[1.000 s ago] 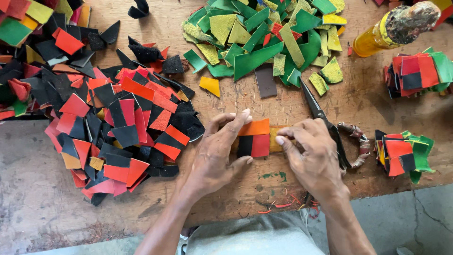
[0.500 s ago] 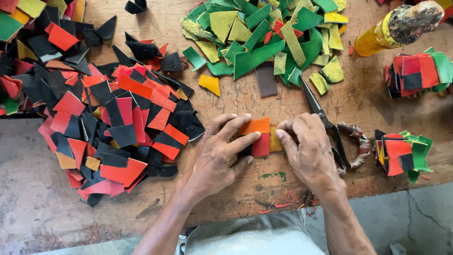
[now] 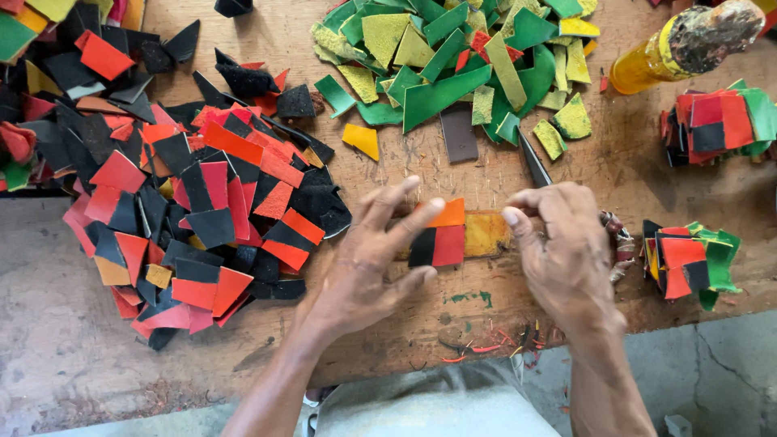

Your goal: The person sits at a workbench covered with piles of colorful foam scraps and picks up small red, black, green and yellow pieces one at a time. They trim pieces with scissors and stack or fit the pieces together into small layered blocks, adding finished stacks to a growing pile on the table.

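A small patchwork piece point(image 3: 441, 243) of black, red, orange and yellow leather lies flat on the wooden board point(image 3: 566, 170). My left hand point(image 3: 364, 267) rests on its left side with the fingers spread, pressing it down. My right hand point(image 3: 566, 251) is curled at its yellow end point(image 3: 486, 235), the thumb touching the strip. A pair of scissors point(image 3: 534, 166) lies under my right hand, blade pointing away and wrapped handles point(image 3: 619, 243) sticking out on the right.
A big heap of black, red and orange scraps point(image 3: 194, 202) lies at the left. Green and yellow scraps point(image 3: 461, 65) fill the back. An orange glue bottle point(image 3: 680, 44) and two stacks of joined pieces point(image 3: 716, 121) point(image 3: 684, 259) are at the right.
My right hand has slid slightly to the right, uncovering more of the yellow strip. My left hand's fingers have spread wider over the piece.
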